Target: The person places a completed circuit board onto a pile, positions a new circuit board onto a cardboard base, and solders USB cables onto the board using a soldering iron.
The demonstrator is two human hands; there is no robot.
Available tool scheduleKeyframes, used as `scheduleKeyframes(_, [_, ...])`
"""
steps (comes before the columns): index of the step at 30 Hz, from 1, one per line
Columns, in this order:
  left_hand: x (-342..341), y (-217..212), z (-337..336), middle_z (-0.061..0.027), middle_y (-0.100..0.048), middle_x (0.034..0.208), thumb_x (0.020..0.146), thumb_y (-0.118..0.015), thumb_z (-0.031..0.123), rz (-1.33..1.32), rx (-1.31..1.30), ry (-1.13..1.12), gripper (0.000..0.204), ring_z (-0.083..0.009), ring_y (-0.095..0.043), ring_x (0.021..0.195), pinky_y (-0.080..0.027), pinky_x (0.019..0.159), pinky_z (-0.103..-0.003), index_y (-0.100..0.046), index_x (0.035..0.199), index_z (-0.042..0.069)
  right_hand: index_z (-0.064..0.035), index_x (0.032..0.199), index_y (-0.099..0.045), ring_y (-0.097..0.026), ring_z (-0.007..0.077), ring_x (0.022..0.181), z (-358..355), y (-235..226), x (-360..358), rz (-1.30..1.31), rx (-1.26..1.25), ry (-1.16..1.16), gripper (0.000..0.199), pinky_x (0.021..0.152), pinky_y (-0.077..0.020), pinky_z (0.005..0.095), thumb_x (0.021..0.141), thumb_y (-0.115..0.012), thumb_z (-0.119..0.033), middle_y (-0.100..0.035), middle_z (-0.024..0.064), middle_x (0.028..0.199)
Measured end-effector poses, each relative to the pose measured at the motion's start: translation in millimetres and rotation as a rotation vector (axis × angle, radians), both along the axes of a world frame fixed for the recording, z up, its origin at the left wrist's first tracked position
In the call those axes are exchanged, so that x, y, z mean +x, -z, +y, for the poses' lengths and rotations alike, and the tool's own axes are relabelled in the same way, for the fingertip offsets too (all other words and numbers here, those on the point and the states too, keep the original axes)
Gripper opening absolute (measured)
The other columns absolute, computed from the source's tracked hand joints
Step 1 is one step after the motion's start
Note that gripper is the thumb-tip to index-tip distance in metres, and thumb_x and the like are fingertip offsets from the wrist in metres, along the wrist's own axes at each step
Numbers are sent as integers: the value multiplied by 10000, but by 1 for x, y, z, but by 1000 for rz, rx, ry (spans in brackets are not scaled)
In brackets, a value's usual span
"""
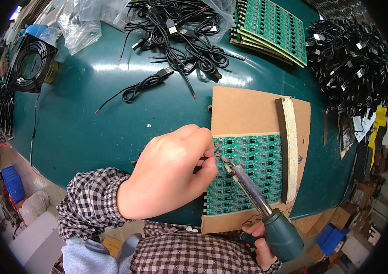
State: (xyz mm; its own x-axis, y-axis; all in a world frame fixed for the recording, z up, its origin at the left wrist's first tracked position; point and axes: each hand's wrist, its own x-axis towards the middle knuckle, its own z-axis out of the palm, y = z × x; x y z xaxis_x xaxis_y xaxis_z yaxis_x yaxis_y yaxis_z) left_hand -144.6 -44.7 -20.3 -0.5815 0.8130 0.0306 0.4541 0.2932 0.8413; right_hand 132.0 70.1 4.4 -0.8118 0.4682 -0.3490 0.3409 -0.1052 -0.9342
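Observation:
My left hand (168, 171) is closed in a pinch at the left edge of a green circuit board panel (244, 182). A thin reddish wire (217, 145) shows at its fingertips; the rest of the wire is mostly hidden by the hand. My right hand (263, 249), partly behind the tool, grips a soldering iron (267, 212) with a dark green body and a metal barrel. Its tip meets the panel's left side, right beside my left fingertips. Beneath the panel lies a brown board (244, 109), and a pale bar (289, 150) stands along the panel's right side.
Black USB cables (171, 41) lie tangled at the back, with one coiled cable (146, 85) nearer. A stack of circuit panels (271, 29) sits back right, beside a large cable heap (351, 64). A black fan (30, 64) and clear plastic bags (79, 32) occupy the back left.

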Motion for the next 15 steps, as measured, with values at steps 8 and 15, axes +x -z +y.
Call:
scheduleKeyframes(8, [0,1,1,-36,-511,668,719,-679,-5,16,10,6,146,-127,-505,528,-412,449,-255,-545,752,42,10,1015,-587,-596,233,866,-7,-3,-3,-119,7,116,244,840,-543,432,888,-696,-168,-605,127,954])
scheduleKeyframes(15, [0,0,0,-36,-512,663,719,-676,-11,17,5,2,141,-127,-512,531,-416,456,-254,-548,750,39,-1,1022,-582,-590,219,857,-7,-10,-14,-78,-2,167,253,822,-557,435,891,-695,-186,-604,113,946])
